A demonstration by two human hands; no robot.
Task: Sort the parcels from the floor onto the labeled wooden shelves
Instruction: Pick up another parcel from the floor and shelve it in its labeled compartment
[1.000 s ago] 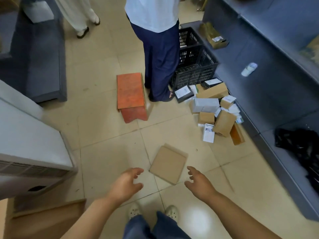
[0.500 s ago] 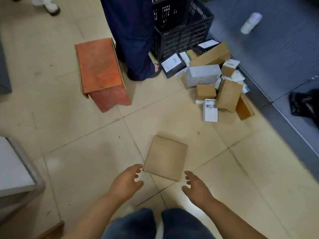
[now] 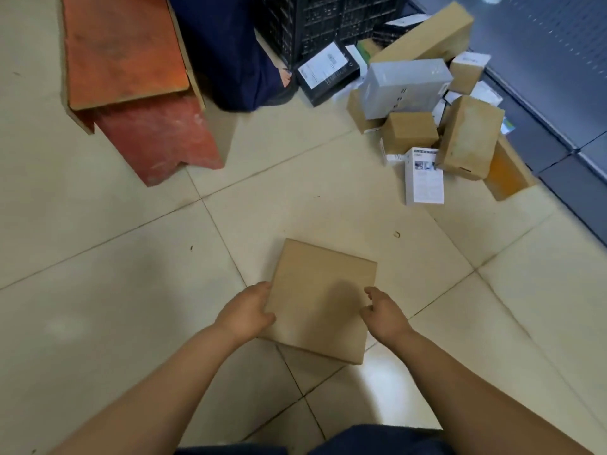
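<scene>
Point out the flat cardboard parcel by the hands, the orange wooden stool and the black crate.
flat cardboard parcel [image 3: 323, 290]: head view, middle of its top face.
orange wooden stool [image 3: 123, 49]: head view, middle of its seat.
black crate [image 3: 323, 19]: head view, its front lattice wall.

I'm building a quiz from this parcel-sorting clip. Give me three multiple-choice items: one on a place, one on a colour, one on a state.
1. Where does the flat cardboard parcel lie?
A on the floor tiles, apart from the pile
B inside the crate
C on the stool

2. What colour is the wooden stool?
A blue
B orange-red
C white

3. What are the left hand and right hand doing?
A resting on the knees
B carrying the crate
C one at each side edge of the parcel

Key: 1 A, tiles surround it; 2 B, its top shows orange; 3 C, hands flank its edges.
</scene>
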